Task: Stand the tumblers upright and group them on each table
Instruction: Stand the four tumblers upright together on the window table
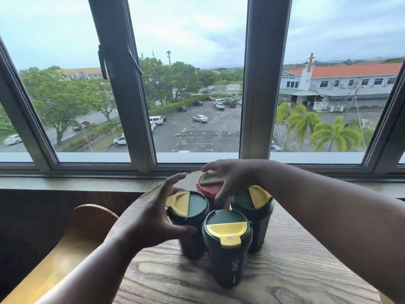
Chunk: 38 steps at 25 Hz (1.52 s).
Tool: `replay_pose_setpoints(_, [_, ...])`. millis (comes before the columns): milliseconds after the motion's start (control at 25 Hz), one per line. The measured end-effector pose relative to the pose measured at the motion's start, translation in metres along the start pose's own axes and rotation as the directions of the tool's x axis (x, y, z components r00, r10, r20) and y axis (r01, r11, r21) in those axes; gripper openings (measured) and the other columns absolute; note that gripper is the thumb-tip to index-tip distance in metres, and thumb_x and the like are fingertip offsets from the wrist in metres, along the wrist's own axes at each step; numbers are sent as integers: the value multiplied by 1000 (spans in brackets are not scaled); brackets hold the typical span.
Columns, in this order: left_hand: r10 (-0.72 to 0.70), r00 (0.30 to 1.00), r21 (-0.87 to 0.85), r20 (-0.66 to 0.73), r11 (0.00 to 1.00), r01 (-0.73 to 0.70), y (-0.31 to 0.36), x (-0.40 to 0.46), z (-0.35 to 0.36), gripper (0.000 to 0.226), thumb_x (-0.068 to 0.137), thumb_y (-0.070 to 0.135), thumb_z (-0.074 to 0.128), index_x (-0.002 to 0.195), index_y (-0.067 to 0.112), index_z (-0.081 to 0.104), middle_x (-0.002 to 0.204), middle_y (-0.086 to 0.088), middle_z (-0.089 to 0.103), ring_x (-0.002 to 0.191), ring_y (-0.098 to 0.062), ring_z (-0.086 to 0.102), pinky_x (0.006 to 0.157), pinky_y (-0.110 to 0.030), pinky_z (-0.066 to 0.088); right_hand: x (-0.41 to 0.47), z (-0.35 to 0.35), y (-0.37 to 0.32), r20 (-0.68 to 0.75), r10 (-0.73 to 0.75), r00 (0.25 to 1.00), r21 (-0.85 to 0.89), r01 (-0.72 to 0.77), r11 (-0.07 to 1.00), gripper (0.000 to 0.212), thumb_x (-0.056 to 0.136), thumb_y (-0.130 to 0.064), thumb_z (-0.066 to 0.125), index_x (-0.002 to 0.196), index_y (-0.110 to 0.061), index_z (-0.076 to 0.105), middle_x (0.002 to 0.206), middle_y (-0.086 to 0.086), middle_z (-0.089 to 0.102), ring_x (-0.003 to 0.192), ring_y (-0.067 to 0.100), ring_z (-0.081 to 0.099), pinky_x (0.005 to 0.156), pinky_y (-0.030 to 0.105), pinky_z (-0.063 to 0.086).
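Observation:
Four tumblers stand upright and close together on a round wooden table [295,270]. Three are dark green with yellow-and-green lids: one at the left [192,242], one in front [228,260], one at the right [258,227]. A red tumbler [208,188] with a grey lid stands behind them. My left hand [153,216] cups the left green tumbler, thumb across its front and fingers reaching round its far side. My right hand [230,178] grips the red tumbler's lid from above, fingers and thumb curled round its rim.
A curved wooden chair back [72,244] stands left of the table. A wooden sill [65,183] and a large window [197,84] run right behind the tumblers. Bare table top lies in front and to the right.

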<state>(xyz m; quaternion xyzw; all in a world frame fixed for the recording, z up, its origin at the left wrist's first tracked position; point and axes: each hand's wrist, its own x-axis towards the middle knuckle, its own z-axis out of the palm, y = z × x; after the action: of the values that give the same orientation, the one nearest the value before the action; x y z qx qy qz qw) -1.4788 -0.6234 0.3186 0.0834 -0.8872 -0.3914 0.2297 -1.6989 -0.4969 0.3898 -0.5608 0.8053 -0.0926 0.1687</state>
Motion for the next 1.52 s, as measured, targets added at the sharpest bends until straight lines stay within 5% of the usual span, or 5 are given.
replay_pose_setpoints(360, [12,999,30,37,999,-13,-4,4,-4,115,50,24,97,144,47,34,126,8,59,113,2,58,91,-11,46,-13,-3,1,19,37,999,59,-38,998,94,68,-37,87,147,-37,35,148,-5,42,121,14,45,90,25,45])
replay_pose_setpoints(560, [21,998,76,64,997,-26,-3,6,-7,114,52,34,96,143,55,32,127,12,58,115,0,58,100,-26,48,-15,-4,-2,33,37,999,69,-40,997,94,70,-37,87,148,-39,34,152,-5,38,122,14,42,92,26,45])
replay_pose_setpoints(960, [18,999,153,40,988,-24,3,3,-7,117,51,36,96,144,57,27,124,16,55,111,7,55,91,-6,39,-15,1,3,-22,-23,999,64,24,998,96,65,-41,89,145,-40,36,148,-8,38,126,15,41,103,34,45])
replay_pose_setpoints(1520, [37,999,155,40,987,-43,4,10,-2,115,53,39,99,145,48,30,123,14,55,108,11,54,86,-3,38,-12,2,10,-37,15,999,67,-12,998,99,63,-43,89,146,-42,34,147,-9,37,127,17,41,102,36,46])
